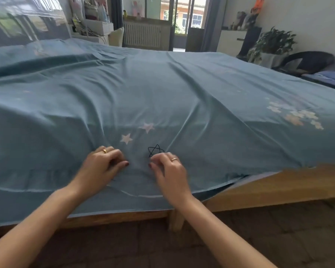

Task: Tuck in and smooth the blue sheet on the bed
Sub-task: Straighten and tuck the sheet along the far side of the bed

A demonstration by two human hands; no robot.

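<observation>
— Where's she got hold of it?

— Low centre of the frame. The left hand (104, 163) and right hand (167, 167) sit side by side on the blue sheet (162, 93), fingers curled and bunching the cloth near the bed's near edge.

— And the slack?

— Creases fan away from both hands toward the upper frame; the hem hangs loose below her wrists over the wooden frame (269, 188), untucked. Both hands look equally near.
</observation>
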